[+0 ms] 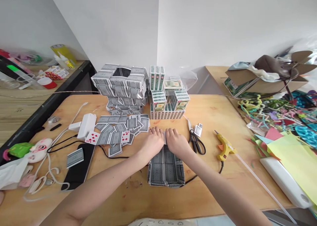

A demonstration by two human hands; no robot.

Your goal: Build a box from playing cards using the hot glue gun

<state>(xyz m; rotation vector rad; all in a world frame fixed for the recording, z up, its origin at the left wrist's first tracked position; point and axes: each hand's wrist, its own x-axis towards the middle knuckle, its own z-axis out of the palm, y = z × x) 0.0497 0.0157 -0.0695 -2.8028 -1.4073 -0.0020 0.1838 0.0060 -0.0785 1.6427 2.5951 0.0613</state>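
An open-topped box built from grey-backed playing cards (166, 166) lies in front of me on the wooden table. My left hand (155, 142) and my right hand (176, 141) meet at its far end, fingers curled over and pressed on the end wall. A sliver of white card shows between them; the fingertips' far side is hidden. Left of my hands, loose playing cards (115, 133) are spread, mostly face down with a few red diamonds showing. Behind them stands a larger stacked structure of the same cards (121, 85).
Boxed card decks (167, 100) are stacked at the back. To the right lie black-handled scissors (195, 142), a yellow glue gun (225, 146) with its cord, and coloured paper (294, 160). A phone (78, 170), white charger (86, 125) and tangled cables are at left.
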